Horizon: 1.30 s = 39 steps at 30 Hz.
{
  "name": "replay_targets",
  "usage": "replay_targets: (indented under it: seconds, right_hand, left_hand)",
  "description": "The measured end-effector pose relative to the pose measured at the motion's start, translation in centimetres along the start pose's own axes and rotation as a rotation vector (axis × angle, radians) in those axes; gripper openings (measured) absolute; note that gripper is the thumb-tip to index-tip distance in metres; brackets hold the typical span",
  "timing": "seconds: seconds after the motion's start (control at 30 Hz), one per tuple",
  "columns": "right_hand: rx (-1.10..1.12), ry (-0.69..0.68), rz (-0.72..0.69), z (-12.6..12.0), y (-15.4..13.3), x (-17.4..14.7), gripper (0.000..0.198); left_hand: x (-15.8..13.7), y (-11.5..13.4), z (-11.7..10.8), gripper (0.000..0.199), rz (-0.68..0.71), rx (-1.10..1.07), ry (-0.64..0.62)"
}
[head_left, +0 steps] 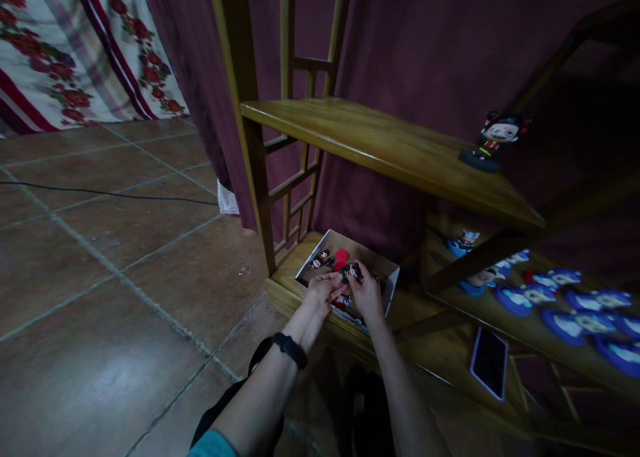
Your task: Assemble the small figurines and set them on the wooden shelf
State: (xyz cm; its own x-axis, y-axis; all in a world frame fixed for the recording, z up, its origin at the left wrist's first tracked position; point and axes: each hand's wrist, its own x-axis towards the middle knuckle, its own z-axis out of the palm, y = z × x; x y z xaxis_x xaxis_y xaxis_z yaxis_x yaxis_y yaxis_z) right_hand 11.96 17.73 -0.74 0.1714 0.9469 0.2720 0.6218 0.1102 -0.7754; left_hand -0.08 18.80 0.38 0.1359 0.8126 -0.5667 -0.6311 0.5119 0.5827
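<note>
Shelf (380,133) across centre and right; box (393,285) at lower centre; over it left hand (323,290) and right hand (366,290), fingers closed on a held doll (353,271); one standing doll (500,131) is already up, upper right; boxed dolls (319,261) are not

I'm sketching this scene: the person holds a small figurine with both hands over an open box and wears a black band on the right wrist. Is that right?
Not quite: the head view shows the black band on the left wrist, not the right. The left hand and right hand do hold the small figurine over the open box.
</note>
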Motion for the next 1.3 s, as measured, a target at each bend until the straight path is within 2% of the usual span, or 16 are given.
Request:
replay_targets:
  seconds: [0.4, 0.6, 0.8, 1.03, 1.3]
  right_hand:
    - [-0.046, -0.059, -0.017, 0.1, 0.2, -0.1, 0.044]
    - [0.042, -0.102, 0.009, 0.2, 0.1, -0.1, 0.052]
    - [0.261, -0.070, 0.074, 0.7, 1.0, 0.1, 0.056]
    - [0.357, -0.121, 0.118, 1.4, 1.8, 0.3, 0.024]
    - [0.555, -0.100, 0.296, 1.4, 0.5, 0.0, 0.027]
  left_hand:
    - [0.6, -0.2, -0.2, 0.009, 0.001, 0.044, 0.017]
    - [1.0, -0.1, -0.4, 0.008, 0.006, 0.049, 0.022]
    - [1.2, 0.2, -0.3, 0.008, 0.012, -0.002, 0.032]
    - [1.5, 0.0, -0.4, 0.009, -0.054, -0.080, 0.018]
    - [1.5, 0.2, -0.6, 0.004, -0.113, -0.077, -0.046]
